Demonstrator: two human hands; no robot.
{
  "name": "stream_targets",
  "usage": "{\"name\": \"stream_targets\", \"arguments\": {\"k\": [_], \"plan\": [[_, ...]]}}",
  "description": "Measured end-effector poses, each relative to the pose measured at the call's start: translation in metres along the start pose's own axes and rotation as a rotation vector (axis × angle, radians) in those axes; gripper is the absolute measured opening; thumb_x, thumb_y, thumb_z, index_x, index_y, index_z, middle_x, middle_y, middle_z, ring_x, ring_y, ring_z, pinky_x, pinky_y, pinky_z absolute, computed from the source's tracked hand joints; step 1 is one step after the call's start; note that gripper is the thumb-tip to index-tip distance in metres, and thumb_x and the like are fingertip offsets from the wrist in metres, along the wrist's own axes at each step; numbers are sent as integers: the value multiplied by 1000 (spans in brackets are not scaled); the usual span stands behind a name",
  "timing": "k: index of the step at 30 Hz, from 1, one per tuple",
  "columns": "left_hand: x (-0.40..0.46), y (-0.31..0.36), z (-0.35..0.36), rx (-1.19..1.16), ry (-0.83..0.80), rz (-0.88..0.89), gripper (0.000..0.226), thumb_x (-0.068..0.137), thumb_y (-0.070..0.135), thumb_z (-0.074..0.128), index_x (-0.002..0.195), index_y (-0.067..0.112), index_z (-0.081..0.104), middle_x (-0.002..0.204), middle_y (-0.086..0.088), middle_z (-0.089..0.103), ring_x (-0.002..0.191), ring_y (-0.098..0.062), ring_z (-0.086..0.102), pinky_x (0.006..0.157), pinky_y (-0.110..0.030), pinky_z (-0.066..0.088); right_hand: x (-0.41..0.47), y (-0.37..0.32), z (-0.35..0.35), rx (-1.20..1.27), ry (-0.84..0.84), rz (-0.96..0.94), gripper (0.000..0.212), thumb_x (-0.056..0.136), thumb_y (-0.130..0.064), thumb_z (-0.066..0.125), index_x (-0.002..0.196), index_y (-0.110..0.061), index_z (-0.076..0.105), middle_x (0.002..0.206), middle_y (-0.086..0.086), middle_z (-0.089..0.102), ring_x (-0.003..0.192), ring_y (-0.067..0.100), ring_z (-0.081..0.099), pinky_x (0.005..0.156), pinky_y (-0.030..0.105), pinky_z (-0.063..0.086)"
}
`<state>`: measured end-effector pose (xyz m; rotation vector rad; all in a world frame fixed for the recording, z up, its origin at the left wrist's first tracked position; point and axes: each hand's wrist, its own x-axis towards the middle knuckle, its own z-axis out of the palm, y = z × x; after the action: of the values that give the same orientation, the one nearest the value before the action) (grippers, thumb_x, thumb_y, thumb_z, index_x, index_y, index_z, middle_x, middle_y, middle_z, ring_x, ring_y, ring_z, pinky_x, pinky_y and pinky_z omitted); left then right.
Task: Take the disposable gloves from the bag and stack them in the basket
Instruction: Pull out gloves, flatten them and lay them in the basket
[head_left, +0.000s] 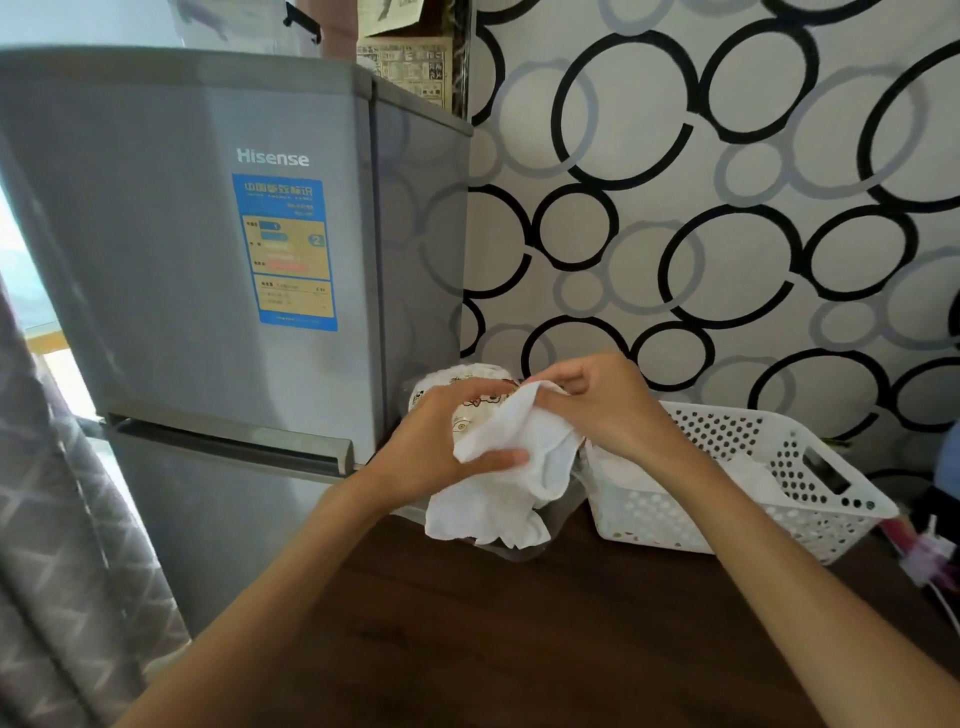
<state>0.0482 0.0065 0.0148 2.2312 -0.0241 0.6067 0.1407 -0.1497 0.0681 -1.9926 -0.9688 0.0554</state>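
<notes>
While both hands work above the near edge of the dark wooden table (519, 623), a bundle of thin white disposable gloves (498, 467) hangs between them, drooping until its lower edge lies about level with the table's far edge. The left hand (436, 441) grips the bundle from the left: its thumb (498, 460) lies flat across the white film and its fingers (470, 400) are curled round the back, where they also press against a printed bag (467, 384) with small cartoon figures on it. That bag sits just behind the left hand, and how far the gloves are out of it cannot be told. The right hand (602, 410) comes in from the right with its fingers (563, 387) bent and drawn together, pinching the upper corner of the white film close beside the left fingertips.

Just right of the right hand, a white perforated plastic basket (810, 493) stands on the table, tilted a little, with some crumpled white film (748, 473) already lying inside it. Left of the left hand stands a grey Hisense fridge (208, 260) bearing a blue and yellow energy label (288, 254). Behind both hands runs a wall covering (727, 208) printed with black and grey rings. A grey patterned curtain (62, 545) hangs at the far left edge, and some pink and white oddments (924, 551) lie beyond the basket at the far right.
</notes>
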Motion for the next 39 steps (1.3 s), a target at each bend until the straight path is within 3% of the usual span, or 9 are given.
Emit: {"name": "stream_targets", "arguments": {"k": [2, 7, 10, 13, 21, 27, 31, 36, 39], "plan": [[4, 2, -4, -97, 154, -5, 14, 87, 24, 69, 100, 30, 70, 91, 15, 71, 86, 1, 65, 73, -18, 52, 2, -9, -7, -80, -5, -28, 7, 82, -21, 72, 88, -23, 75, 62, -4, 68, 57, 22, 60, 51, 21, 47], [5, 15, -15, -132, 176, -13, 12, 91, 13, 63, 84, 16, 72, 74, 7, 70, 67, -1, 61, 59, -12, 43, 2, -19, -36, -175, -228, 18, 12, 77, -24, 77, 88, -21, 74, 81, -2, 74, 77, 15, 69, 66, 21, 54], [8, 24, -17, -215, 223, 2, 21, 91, 19, 63, 86, 0, 68, 80, -17, 65, 66, -13, 56, 58, -20, 42, 0, -17, -42, 78, -105, 14, 3, 80, -29, 73, 82, -27, 72, 76, -10, 73, 71, 1, 67, 60, 12, 50], [17, 36, -15, -307, 262, 3, 22, 93, 17, 61, 90, -3, 68, 80, -14, 68, 69, -12, 62, 65, -23, 50, -1, -11, -37, 344, 50, 78, 5, 85, -31, 67, 85, -26, 69, 82, -9, 73, 77, 5, 68, 66, 18, 52], [64, 53, 23, -432, 104, -179, 36, 99, 32, 49, 105, 1, 66, 103, -9, 73, 95, -21, 70, 92, -34, 54, 3, 27, -46, 189, 519, 33, 28, 92, -26, 58, 76, -4, 59, 69, 6, 56, 62, 14, 48, 58, 28, 37], [83, 46, 60, -512, 45, -319, 31, 98, 43, 46, 97, 20, 66, 92, -2, 71, 79, -15, 66, 76, -29, 55, -6, 44, -77, 130, 463, -29, 26, 90, -25, 62, 70, -9, 56, 62, 0, 51, 49, 0, 42, 45, 10, 31], [86, 40, 90, -484, 59, -311, 29, 98, 45, 44, 85, 26, 62, 75, 12, 66, 58, 6, 59, 52, -8, 45, -3, 64, -97, 109, 544, 2, 33, 91, -32, 60, 70, -7, 56, 59, 0, 49, 53, 10, 43, 51, 24, 33], [100, 46, 111, -499, 166, -237, 52, 100, 40, 41, 78, -2, 61, 66, -6, 57, 58, -13, 52, 50, -18, 38, 2, 88, -111, 11, 701, 46, 49, 94, -32, 54, 53, -15, 33, 50, -1, 31, 50, 12, 26, 48, 23, 22], [114, 49, 118, -416, 252, -155, 50, 100, 41, 41, 57, 14, 39, 43, 12, 38, 40, -2, 31, 44, -16, 26, 7, 97, -112, -21, 763, -20, 45, 96, -29, 51, 59, -7, 40, 53, 3, 33, 52, 13, 27, 50, 26, 22]]}}
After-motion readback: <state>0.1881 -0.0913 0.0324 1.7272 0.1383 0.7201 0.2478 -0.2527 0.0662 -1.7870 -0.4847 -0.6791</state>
